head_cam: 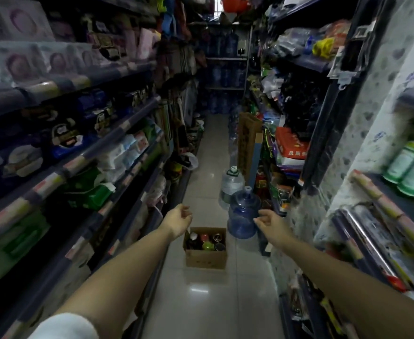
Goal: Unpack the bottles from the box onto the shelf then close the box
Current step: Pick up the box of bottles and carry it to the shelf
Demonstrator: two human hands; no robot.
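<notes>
An open cardboard box (206,259) stands on the tiled aisle floor, its flaps up. Several bottles (206,241) with dark, red, green and metallic tops stand inside it. My left hand (178,220) reaches forward above the box's left edge, fingers loosely curled and holding nothing. My right hand (269,225) is stretched out to the right of the box, in front of a blue jug, fingers loosely curled and empty. On the right, a shelf (382,192) carries green bottles (411,167).
A blue water jug (244,211) and a clear jug (230,184) stand on the floor just beyond the box. Stocked shelves (78,162) line both sides of the narrow aisle. A tall cardboard carton (247,140) leans at the right. Bare floor tiles (208,302) lie before the box.
</notes>
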